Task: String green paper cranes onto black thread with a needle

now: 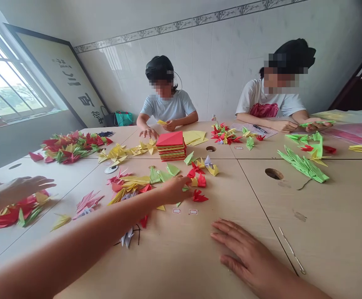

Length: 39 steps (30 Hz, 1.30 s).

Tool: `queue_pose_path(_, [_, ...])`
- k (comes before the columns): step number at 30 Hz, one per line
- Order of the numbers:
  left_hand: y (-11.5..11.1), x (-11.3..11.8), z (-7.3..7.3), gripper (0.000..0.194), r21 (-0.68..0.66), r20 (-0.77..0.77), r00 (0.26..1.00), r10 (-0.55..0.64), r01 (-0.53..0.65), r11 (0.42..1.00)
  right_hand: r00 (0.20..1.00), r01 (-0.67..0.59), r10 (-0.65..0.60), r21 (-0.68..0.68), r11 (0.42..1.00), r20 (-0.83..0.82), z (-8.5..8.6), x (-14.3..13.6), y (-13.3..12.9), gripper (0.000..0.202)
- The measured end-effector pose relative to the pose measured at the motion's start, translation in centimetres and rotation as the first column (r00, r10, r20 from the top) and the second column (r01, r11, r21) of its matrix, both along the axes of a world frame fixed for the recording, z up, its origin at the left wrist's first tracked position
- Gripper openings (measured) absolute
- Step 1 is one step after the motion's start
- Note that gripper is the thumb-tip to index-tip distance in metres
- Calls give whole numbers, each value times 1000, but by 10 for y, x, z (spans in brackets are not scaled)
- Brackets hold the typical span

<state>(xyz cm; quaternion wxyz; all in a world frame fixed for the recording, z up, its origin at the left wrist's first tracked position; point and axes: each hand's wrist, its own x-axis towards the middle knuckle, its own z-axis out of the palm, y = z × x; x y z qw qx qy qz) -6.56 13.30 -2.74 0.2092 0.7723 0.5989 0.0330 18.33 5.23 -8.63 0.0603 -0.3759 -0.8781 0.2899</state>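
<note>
My left hand (176, 189) reaches across the table into a scatter of folded paper cranes. Its fingers are curled, and a bit of green folded paper (185, 188) shows between them; the grip is partly hidden. Close by the fingertips lie a red crane (200, 196), a yellow crane (213, 170) and other small cranes. Beneath and beside my left forearm are strung or stacked pink cranes (89, 201) and lilac cranes (127, 238). Palm down on the bare tabletop, my right hand (246, 253) has its fingers stretched out and holds nothing.
A stack of red, yellow and green paper (170, 146) stands mid-table. A long needle (292, 251) lies right of my right hand. Green strung cranes (304, 166) lie near a cable hole (273, 174). Two people sit opposite; another person's hand (21, 187) enters at left.
</note>
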Motion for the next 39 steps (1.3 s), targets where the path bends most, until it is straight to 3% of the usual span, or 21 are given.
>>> queue_pose_path(4, [-35, 6, -10, 53, 102, 0, 1000, -2, 2, 995, 1000, -10, 10, 25, 1000, 0, -4, 0, 1, 48])
queue_pose_path(7, [-42, 2, -15, 45, 145, 45, 999, -2, -5, 989, 1000, -5, 6, 33, 999, -28, -7, 2, 0, 47])
queue_pose_path(10, [-35, 2, -19, 28, 179, 119, 993, 14, -36, 983, 999, 1, 1, 30, 1000, -49, -8, 2, 0, 47])
queue_pose_path(14, [-17, 10, -19, 43, 251, 216, 976, 6, -62, 966, 1000, 5, -5, 17, 1000, -23, -4, 1, 0, 47])
queue_pose_path(17, [-1, 3, -13, 38, 313, 226, 974, 6, -79, 947, 1000, 8, -8, 14, 1000, -11, -3, 0, 0, 48])
queue_pose_path(22, [23, -42, -5, 33, 379, 104, 980, 172, -199, 904, 1000, -2, 2, 36, 999, 25, -6, 0, 1, 50])
queue_pose_path(26, [28, -64, -11, 37, 327, -39, 982, 183, -160, 931, 999, -12, 10, 48, 999, 41, -7, 0, 1, 50])
queue_pose_path(32, [34, -54, -28, 34, 242, -167, 980, 111, -68, 968, 999, -5, 4, 28, 1000, 32, -5, 1, 0, 49])
queue_pose_path(39, [44, -52, -25, 31, 217, -178, 975, 133, -93, 972, 999, -1, 3, 36, 999, -51, -10, 3, 1, 45])
